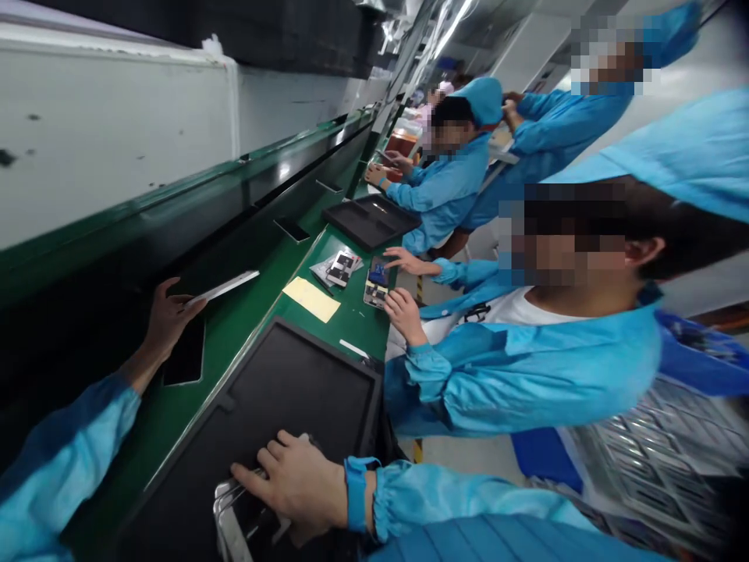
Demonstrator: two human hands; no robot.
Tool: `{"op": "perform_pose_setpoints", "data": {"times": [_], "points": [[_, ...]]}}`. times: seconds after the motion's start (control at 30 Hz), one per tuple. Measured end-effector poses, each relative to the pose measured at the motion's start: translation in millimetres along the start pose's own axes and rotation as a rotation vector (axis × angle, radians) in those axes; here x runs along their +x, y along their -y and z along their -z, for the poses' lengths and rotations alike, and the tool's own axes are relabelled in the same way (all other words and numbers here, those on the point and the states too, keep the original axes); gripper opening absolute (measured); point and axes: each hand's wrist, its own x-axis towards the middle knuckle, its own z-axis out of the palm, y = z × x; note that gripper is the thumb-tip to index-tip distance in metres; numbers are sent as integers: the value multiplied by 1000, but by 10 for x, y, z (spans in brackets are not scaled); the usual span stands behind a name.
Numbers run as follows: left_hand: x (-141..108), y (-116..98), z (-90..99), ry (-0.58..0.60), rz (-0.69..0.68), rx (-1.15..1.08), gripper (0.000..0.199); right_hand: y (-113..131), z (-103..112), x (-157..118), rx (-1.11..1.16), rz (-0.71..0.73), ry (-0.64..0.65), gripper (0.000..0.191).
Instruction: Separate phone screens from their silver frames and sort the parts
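Note:
My left hand is on the left above the green conveyor. It pinches a thin, flat smartphone by its near end, seen almost edge-on. Another dark-screened phone lies on the conveyor below that hand. At the bottom, my right hand, with a blue wrist strap, reaches over a black tray. Its fingers curl over a silvery phone frame, mostly hidden under the palm. Beside it in the tray sit shiny metal phone frames, partly cut off by the lower edge.
A co-worker in blue sits to the right, both hands at an opened phone. A yellow paper, a bagged part and another black tray lie on the bench. Another phone rests farther up the conveyor. More workers are beyond.

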Motion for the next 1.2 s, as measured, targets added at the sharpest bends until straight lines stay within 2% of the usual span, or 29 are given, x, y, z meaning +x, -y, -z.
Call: {"op": "perform_pose_setpoints", "data": {"times": [0.13,0.27,0.33,0.43,0.53,0.63,0.73,0.83,0.93,1.07,1.2], "points": [[-665,-271,700,-56,50,-155,91,118,153,-10,-18,-49,82,97],[-1230,-488,1350,-165,130,-257,81,165,223,9,10,-42,207,129],[-1505,-579,1626,-234,124,-288,73,181,223,21,14,-69,276,139],[-1949,-708,1957,-311,63,-334,60,202,196,50,45,-133,340,141],[-2446,-842,2176,-347,19,-402,53,247,173,76,52,-196,343,136],[-2978,-983,2314,-395,-56,-497,61,346,192,67,15,-260,322,119],[-3471,-1098,2436,-386,-112,-558,68,488,235,49,-69,-288,287,98],[-3818,-1171,2575,-375,-124,-560,73,647,270,72,-134,-292,251,90],[-3985,-1229,2724,-387,-128,-540,82,816,294,120,-186,-288,210,91],[-4058,-1311,2927,-355,-118,-531,87,1035,359,181,-265,-293,208,96],[-4128,-1372,3102,-399,-164,-525,89,1201,533,230,-376,-280,237,87]]}}
